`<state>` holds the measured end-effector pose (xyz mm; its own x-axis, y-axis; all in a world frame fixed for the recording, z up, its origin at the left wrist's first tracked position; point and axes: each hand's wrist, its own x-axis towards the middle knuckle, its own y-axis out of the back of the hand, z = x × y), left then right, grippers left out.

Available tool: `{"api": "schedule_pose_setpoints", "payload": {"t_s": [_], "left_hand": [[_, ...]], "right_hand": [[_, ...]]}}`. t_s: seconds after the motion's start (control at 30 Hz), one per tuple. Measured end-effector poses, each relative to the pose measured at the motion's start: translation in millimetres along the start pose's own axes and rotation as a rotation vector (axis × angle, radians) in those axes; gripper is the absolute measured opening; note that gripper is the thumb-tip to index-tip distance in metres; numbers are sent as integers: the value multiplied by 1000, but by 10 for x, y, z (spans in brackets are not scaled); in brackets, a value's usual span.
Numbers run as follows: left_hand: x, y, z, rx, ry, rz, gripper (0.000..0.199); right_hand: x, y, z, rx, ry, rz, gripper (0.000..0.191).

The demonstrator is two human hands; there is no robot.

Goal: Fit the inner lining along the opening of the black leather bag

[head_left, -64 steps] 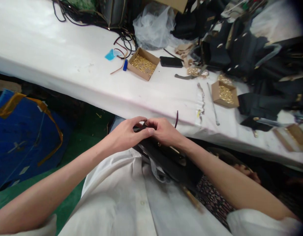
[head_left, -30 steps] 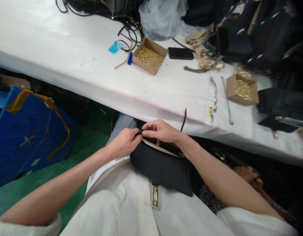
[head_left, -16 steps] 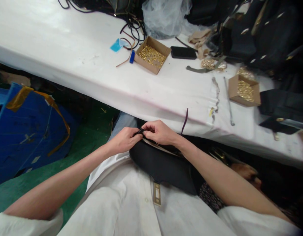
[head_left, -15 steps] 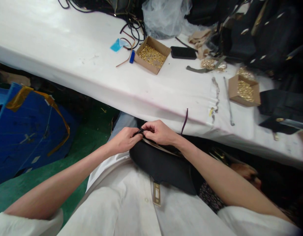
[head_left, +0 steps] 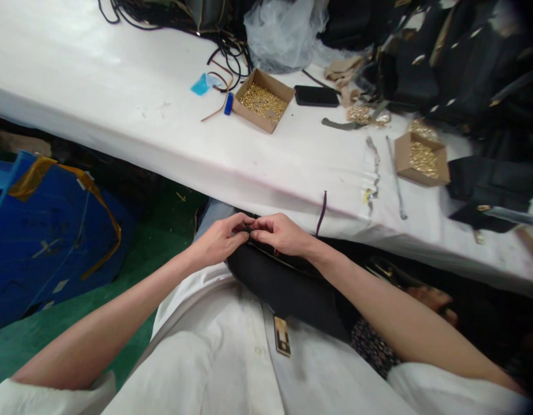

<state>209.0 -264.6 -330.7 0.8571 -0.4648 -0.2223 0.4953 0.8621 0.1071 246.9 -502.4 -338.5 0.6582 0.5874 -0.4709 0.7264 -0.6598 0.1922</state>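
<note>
A black bag [head_left: 284, 288] rests on my lap against the white shirt, with a rectangular gold metal plate [head_left: 282, 335] hanging at its lower edge. Both hands meet at the bag's upper left end. My left hand [head_left: 225, 237] pinches a small black part there between thumb and fingers. Close against it, my right hand [head_left: 280, 233] has its thumb and fingertips pressed together on the same part. The fingertips hide most of that part, so its shape is unclear.
On the white table [head_left: 162, 127] lie a carton of gold studs [head_left: 263, 104], a second carton [head_left: 422, 160], a black phone [head_left: 316, 96], a metal rod [head_left: 396, 178] and black bags [head_left: 491, 184]. A blue bin [head_left: 54, 230] stands left. Another person's hand [head_left: 433, 302] shows at right.
My left fingers have shifted up and closer to my right fingertips, covering more of the black part. The gold plate has tilted and turned. The view has shifted slightly.
</note>
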Motion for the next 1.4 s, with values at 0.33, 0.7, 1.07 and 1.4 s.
{"api": "schedule_pose_setpoints", "payload": {"t_s": [0.33, 0.7, 1.07, 1.4], "left_hand": [[43, 70, -36, -87, 31, -71, 46], [41, 75, -235, -60, 78, -17, 43], [47, 191, -22, 542, 63, 41, 33], [147, 467, 193, 507, 2, -435, 37]], "right_hand": [[-85, -13, 21, 2, -59, 63, 35], [-52, -149, -41, 19, -103, 83, 31], [-40, -233, -80, -153, -49, 132, 21], [2, -279, -257, -276, -74, 81, 17]]}}
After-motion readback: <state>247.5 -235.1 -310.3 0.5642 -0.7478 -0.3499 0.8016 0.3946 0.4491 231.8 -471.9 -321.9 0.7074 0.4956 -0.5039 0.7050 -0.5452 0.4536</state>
